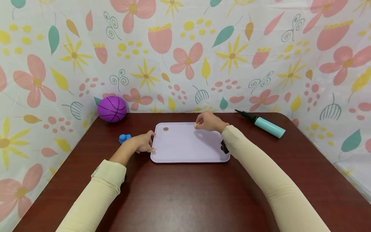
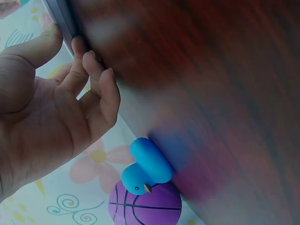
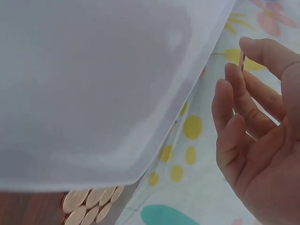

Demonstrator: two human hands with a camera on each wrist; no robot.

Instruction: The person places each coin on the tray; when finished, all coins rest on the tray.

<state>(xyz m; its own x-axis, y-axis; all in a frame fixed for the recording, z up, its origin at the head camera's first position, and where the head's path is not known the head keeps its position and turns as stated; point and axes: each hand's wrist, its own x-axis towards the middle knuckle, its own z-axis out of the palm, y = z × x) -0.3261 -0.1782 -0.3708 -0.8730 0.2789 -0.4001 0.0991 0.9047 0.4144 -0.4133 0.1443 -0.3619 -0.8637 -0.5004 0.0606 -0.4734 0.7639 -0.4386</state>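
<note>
- Presently, the right hand (image 1: 211, 121) pinches a copper-coloured coin (image 3: 242, 61) between its thumb and forefinger, above the far part of the lilac tray (image 1: 188, 148).
- The left hand (image 1: 142, 142) is not clenched; its relaxed thumb and fingers touch the left rim of the tray.
- A second coin (image 1: 165, 129) lies flat inside the tray, near the far left corner.
- Several other coins (image 3: 95, 198) lie on the surface (image 1: 179, 193), just beside the tray, partly hidden by it.
- Near the left hand is a blue toy bird (image 1: 124, 138); farther, a purple basketball (image 1: 112, 109).
- At the far right lies a turquoise hand pump (image 1: 269, 127).
</note>
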